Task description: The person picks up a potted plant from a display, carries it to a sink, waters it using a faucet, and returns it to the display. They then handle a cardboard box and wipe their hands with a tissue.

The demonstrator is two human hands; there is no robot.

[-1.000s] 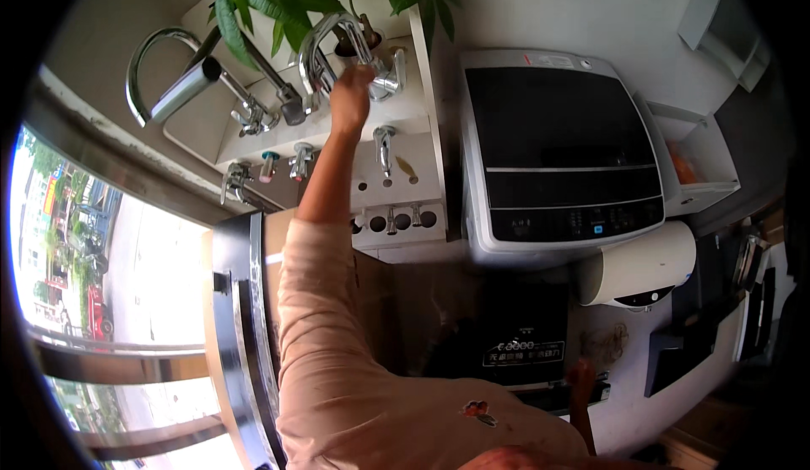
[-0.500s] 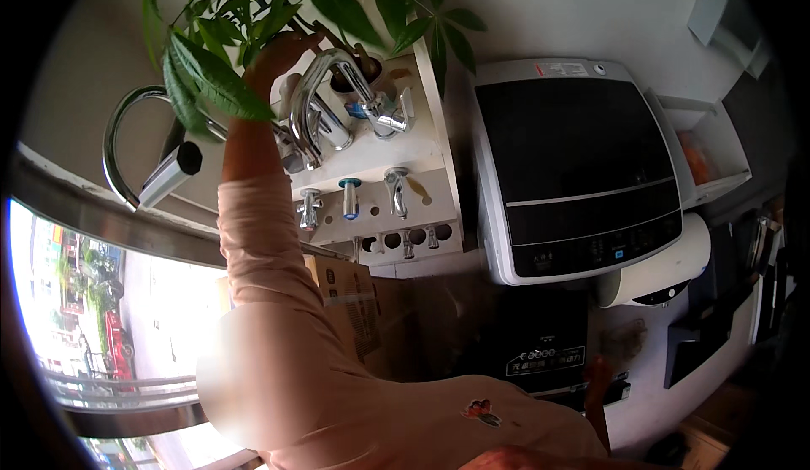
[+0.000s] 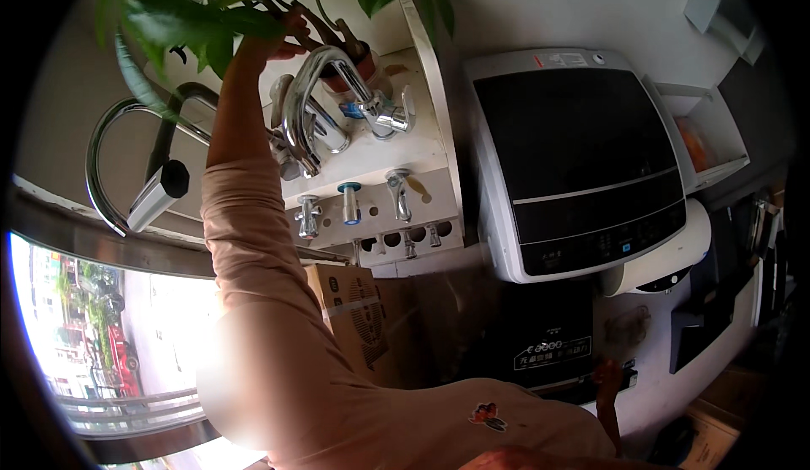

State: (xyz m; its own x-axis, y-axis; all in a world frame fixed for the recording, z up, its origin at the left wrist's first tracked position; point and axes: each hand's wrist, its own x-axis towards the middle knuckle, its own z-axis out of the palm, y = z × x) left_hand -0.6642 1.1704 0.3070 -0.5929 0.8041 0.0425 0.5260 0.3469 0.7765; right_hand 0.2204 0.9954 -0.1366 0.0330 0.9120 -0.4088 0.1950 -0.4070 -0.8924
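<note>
My left arm, in a pale pink sleeve, reaches up the left side. My left hand (image 3: 285, 38) is among the stems of a potted plant (image 3: 316, 27), its fingers bent around a stem; leaves cover part of the hand. Below those stems the reddish pot (image 3: 363, 72) stands on a white display shelf (image 3: 371, 156), partly behind a curved chrome faucet (image 3: 297, 116). Low on the right, apart from the shelf, my right hand (image 3: 607, 377) hangs in shadow near a black panel. Its fingers look loosely apart, and nothing shows in them.
Several small taps (image 3: 350, 202) are mounted along the shelf's front. A pull-out faucet (image 3: 160, 191) juts out at the left. To the right stands a washing machine (image 3: 582, 158), with a white cylindrical appliance (image 3: 662, 259) beside it. A cardboard box (image 3: 350, 301) sits below the shelf.
My left hand and the plant's stems and leaves have shifted up and left, and more of the pot shows. My right hand has moved slightly to the right.
</note>
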